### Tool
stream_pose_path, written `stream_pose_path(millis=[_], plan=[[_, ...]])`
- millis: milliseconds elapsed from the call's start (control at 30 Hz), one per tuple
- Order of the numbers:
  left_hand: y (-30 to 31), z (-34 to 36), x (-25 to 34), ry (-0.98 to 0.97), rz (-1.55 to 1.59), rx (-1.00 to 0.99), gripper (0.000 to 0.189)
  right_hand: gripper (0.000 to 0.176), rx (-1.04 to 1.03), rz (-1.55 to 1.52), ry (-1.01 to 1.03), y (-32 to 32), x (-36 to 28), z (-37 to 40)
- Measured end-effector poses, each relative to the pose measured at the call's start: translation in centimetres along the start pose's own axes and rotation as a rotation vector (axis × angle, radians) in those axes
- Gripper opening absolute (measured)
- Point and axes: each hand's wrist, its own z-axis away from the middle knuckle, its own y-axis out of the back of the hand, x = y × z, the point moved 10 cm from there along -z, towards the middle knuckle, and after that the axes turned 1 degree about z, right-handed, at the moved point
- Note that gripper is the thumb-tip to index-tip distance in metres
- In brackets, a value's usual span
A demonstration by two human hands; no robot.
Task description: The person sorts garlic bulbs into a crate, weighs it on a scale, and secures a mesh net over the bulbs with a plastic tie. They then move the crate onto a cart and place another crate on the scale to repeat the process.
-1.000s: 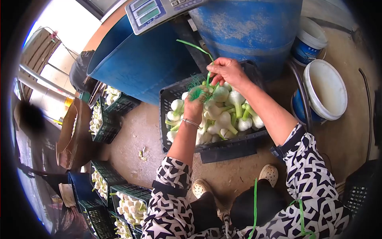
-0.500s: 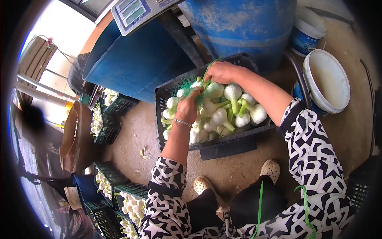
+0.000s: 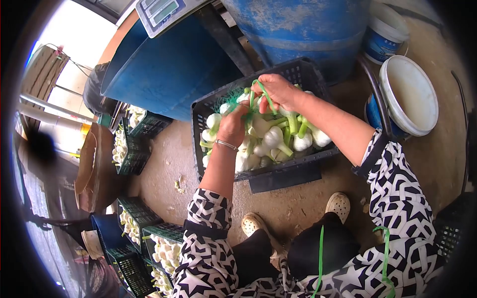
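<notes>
A black plastic crate (image 3: 278, 175) holds many white garlic bulbs (image 3: 273, 137) with short green stalks. Over its left part, my left hand (image 3: 232, 125) is closed on the gathered end of a green mesh bag (image 3: 229, 99), whose netting spreads at the crate's back left. My right hand (image 3: 279, 93) pinches a thin green tie strip (image 3: 265, 93), which loops in an arc toward my left fingertips. Both hands are just above the bulbs, and my right forearm crosses the crate's right side.
Behind the crate stand a blue barrel (image 3: 303, 35) and a wide blue tub (image 3: 169, 74). A digital scale (image 3: 164, 14) is at the top. White buckets (image 3: 410, 97) are at right. Green crates of garlic (image 3: 164, 253) line the left. More green strips (image 3: 320, 258) hang at my front.
My right hand has come down slightly and turned. The green strip, stretched up straight before, now bends in a loop between my hands. My left hand stays at the mesh.
</notes>
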Motion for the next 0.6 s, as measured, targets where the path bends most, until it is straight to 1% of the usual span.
stream_pose_path(millis=[33, 67, 100, 133, 200, 233, 300, 333, 400, 433, 500, 533, 600], plan=[[0.0, 0.3, 0.3, 0.0, -0.003, -0.002, 0.022, 0.019, 0.096, -0.093, -0.02, 0.5, 0.5, 0.1], [-0.1, 0.7, 0.6, -0.015, -0.076, -0.014, 0.023, 0.02, 0.191, -0.187, -0.042, 1.0, 1.1, 0.3], [-0.1, 1.0, 0.9, -0.03, -0.147, -0.026, 0.025, 0.02, 0.211, -0.188, -0.056, 0.8, 1.2, 0.6], [0.1, 1.2, 1.0, -0.028, -0.147, -0.026, 0.025, 0.02, 0.212, -0.189, -0.058, 0.6, 1.2, 0.6], [0.8, 1.4, 1.9, -0.078, -0.285, 0.021, 0.028, 0.02, 0.343, -0.119, -0.052, 1.5, 1.2, 0.9], [1.0, 1.5, 2.3, -0.078, -0.286, 0.021, 0.028, 0.02, 0.343, -0.119, -0.052, 1.5, 1.2, 0.8], [1.2, 1.4, 3.1, -0.087, -0.524, 0.017, 0.031, 0.019, 0.399, -0.082, -0.025, 2.0, 1.0, 0.9], [1.3, 1.4, 3.1, -0.085, -0.524, 0.017, 0.031, 0.019, 0.399, -0.083, -0.026, 1.9, 1.1, 1.0], [1.3, 1.4, 3.2, -0.088, -0.478, 0.012, 0.03, 0.019, 0.415, -0.369, 0.001, 1.5, 1.6, 1.5], [1.3, 1.4, 3.2, -0.088, -0.474, 0.015, 0.03, 0.019, 0.412, -0.367, -0.002, 1.2, 1.7, 1.7], [1.9, 1.2, 2.7, -0.067, -0.36, 0.072, 0.027, 0.017, 0.323, -0.566, 0.017, -0.2, 1.8, 1.6], [2.0, 1.1, 2.6, -0.064, -0.355, 0.076, 0.027, 0.017, 0.322, -0.564, 0.01, 0.0, 1.8, 1.5], [2.7, 0.9, 2.2, -0.042, -0.276, 0.09, 0.026, 0.017, 0.321, -0.208, -0.026, 1.0, 1.5, 0.9]])
